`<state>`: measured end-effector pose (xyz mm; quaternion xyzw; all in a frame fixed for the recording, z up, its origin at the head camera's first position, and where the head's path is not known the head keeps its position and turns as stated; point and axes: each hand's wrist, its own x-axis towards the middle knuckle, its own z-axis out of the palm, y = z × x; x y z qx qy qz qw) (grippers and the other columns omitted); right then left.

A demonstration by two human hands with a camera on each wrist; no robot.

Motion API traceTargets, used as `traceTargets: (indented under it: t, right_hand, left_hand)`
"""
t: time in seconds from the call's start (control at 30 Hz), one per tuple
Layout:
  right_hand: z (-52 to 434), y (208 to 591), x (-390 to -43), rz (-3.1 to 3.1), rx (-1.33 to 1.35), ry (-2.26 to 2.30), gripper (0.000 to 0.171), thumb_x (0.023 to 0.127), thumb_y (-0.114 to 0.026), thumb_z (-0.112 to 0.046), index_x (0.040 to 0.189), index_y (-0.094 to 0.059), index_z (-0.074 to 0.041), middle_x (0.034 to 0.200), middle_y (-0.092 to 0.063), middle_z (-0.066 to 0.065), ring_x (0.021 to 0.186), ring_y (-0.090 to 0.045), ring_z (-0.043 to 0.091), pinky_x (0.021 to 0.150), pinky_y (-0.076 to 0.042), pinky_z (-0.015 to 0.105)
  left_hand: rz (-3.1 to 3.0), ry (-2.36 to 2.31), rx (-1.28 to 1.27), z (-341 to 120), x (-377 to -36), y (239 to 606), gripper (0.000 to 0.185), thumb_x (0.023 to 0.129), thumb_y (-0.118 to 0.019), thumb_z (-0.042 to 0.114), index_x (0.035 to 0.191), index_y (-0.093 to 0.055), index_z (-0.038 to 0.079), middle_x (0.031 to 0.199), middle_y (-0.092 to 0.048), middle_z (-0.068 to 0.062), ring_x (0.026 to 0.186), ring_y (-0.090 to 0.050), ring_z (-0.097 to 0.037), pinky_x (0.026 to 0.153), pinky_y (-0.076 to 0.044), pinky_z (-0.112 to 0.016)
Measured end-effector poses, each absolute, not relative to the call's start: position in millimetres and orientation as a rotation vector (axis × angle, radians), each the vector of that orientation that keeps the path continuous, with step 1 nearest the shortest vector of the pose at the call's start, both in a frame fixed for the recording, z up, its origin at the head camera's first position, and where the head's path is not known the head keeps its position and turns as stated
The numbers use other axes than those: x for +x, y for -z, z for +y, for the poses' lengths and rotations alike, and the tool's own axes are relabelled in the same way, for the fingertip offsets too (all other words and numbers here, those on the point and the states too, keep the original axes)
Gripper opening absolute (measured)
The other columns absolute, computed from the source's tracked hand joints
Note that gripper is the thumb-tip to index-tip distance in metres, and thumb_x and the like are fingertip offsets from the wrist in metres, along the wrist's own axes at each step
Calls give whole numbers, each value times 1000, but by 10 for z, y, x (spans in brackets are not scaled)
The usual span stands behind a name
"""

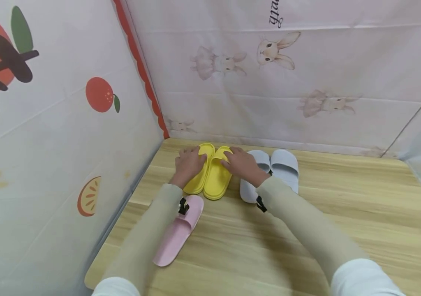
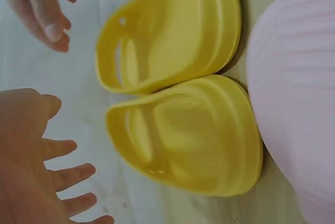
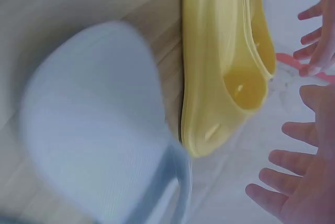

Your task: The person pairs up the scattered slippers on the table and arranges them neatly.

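My left hand (image 1: 190,164) and right hand (image 1: 245,163), both spread wide, hang around the yellow slippers (image 1: 217,181) on the table (image 1: 240,255) near the wall (image 1: 306,74), while my sleeves (image 1: 304,218) partly cover the pale slippers (image 1: 283,158) on the right and a pink slipper (image 1: 173,243) nearer me.

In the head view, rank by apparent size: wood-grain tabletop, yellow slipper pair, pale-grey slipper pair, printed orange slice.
Wood-grain tabletop
Yellow slipper pair and pale-grey slipper pair: too alike to rank, both partly covered
Printed orange slice
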<state>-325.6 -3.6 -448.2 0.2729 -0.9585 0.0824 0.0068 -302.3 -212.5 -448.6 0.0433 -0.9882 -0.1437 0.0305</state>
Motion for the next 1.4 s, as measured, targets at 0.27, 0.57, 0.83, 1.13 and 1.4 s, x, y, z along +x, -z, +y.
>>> traceTargets:
  t: [0.27,0.57,0.83,1.13,1.4]
  right_hand:
    - [378,4381,-2821,-2929,1015,-215,54,105,-46,-46,145,-53,-11,153,-46,19,137,-48,38,91,-55,55]
    - [792,4340,-2408,-2791,1073,-228,52,103,-55,-43,142,-56,-9,149,-49,19,136,-50,36,95,-53,51]
    - [1183,4335,-2158,-2762,1019,-201,55,100,-58,-46,141,-57,-10,147,-51,19,137,-49,36,94,-54,53]
    - [1827,4544,-1853,-2649,1000,-61,51,95,-67,-38,134,-62,-5,137,-59,25,129,-54,43,105,-47,52]
    - [2338,4729,-1468,-2716,979,-141,47,96,-67,-35,134,-64,-9,142,-55,23,131,-52,43,100,-49,57]
  left_hand:
    - [-3031,408,-97,-2118,-2471,4354,59,105,-42,52,152,-43,17,149,-50,-12,136,-42,-40,107,-33,-61]
    - [-3004,365,-234,-2049,-1964,4479,61,104,-44,53,152,-45,16,147,-50,-12,133,-46,-37,104,-34,-57]
    - [-3011,258,-256,-2054,-1650,4600,60,102,-50,53,150,-48,16,148,-50,-14,136,-43,-38,110,-30,-61]
    - [-2984,212,-239,-2108,-1375,4718,59,100,-57,49,147,-51,14,147,-51,-16,134,-46,-39,105,-37,-61]
    - [-2940,259,-225,-2275,-1174,4857,60,98,-61,46,146,-51,11,148,-48,-20,135,-46,-40,104,-36,-63]
